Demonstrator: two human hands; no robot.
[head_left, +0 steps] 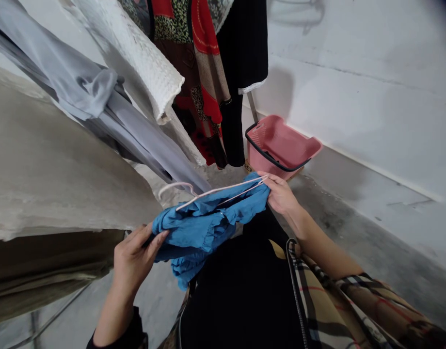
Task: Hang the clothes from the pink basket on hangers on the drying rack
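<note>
A bunched blue ruffled garment (197, 230) stretches between my two hands, in front of my body. My left hand (135, 252) pinches its left edge, thumb on top and fingers behind. A thin pale pink clothes hanger (223, 189) lies along the garment's upper edge, partly inside the cloth, its hook pointing up and left. My right hand (279, 191) grips the hanger's right end together with the cloth there. The garment's lower part hangs down in folds over my lap.
Hanging clothes crowd the upper left: grey trousers (135, 135), a white knit piece (150, 63), a red patterned garment (206, 63) and a black one (245, 43). A pink basket (281, 140) with a dark handle stands by the white wall (364, 87). Beige cloth (63, 165) drapes at left.
</note>
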